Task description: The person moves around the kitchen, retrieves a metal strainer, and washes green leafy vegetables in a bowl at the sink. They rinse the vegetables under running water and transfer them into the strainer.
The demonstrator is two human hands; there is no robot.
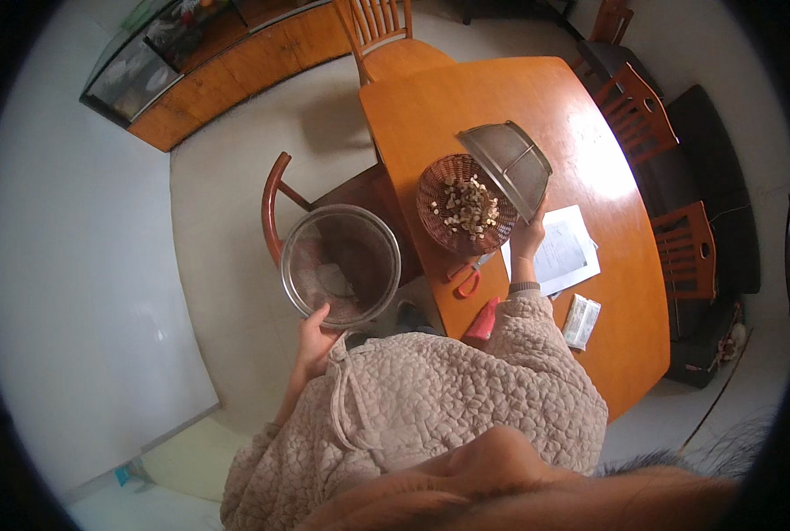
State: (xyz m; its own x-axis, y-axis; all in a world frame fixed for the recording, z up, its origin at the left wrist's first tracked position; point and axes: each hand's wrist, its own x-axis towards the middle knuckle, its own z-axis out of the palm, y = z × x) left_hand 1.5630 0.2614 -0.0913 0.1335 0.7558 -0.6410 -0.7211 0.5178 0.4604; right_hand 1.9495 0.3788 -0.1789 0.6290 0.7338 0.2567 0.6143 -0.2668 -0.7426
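My left hand [315,346] grips the metal rim of a round fine-mesh sieve [325,245], held off the table's edge, with the chair and floor showing through its mesh. In my right hand [529,240] is a metal mesh strainer [520,169], tipped on its side and leaning over the right part of a wicker basket [431,229]. Small pale and brown pieces [469,206], perhaps dried slices, lie in that basket; their exact kind is unclear. Red-handled scissors [469,279] rest on the table between the basket and me, blades partly under the basket.
The wooden table [461,86] carries printed papers [567,255], a white packet [581,322] and a red item [484,320] near my right sleeve. A curved-arm wooden chair [272,206] stands at the left edge, another chair [401,56] beyond. A low cabinet [236,73] lines the wall.
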